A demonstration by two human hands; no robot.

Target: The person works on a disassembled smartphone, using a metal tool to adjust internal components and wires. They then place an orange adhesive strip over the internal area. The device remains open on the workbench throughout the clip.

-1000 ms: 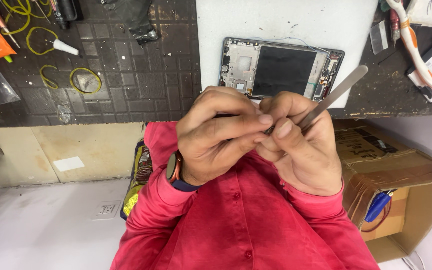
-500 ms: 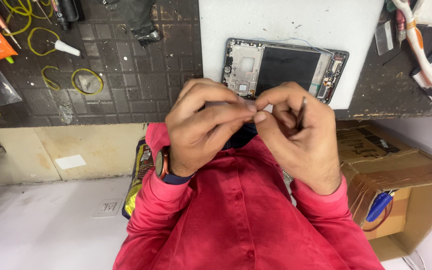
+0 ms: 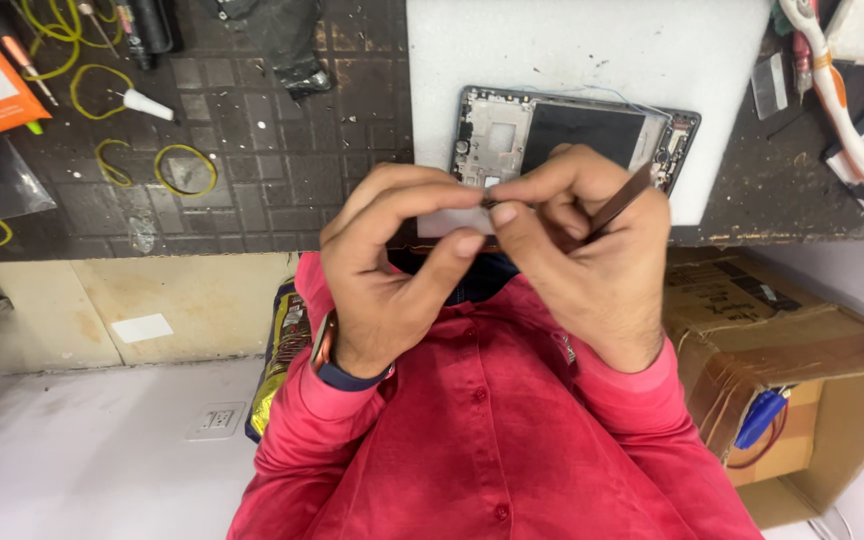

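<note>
My left hand (image 3: 392, 270), with a watch on its wrist, and my right hand (image 3: 582, 260) meet fingertip to fingertip above the table edge. Between the fingertips is pinched a tiny dark part (image 3: 489, 203), too small to make out. A flat metal tool (image 3: 620, 203) lies in my right hand, slanting up to the right. Just behind the hands, an opened phone frame (image 3: 572, 130) with a dark centre panel and bare circuit parts lies on a white mat (image 3: 592, 50). My red shirt (image 3: 492, 430) fills the bottom of the view.
The dark grid work mat (image 3: 282, 140) holds yellow rubber bands (image 3: 187, 170), an orange packet (image 3: 7, 95) and a small white nozzle (image 3: 147, 103). At the right are a white-and-orange tool (image 3: 837, 90) and an open cardboard box (image 3: 802, 360) below the table.
The metal tool, which stuck out up and to the right, is now drawn back into my right hand. My left fingers have opened from a closed grip into a fingertip pinch.
</note>
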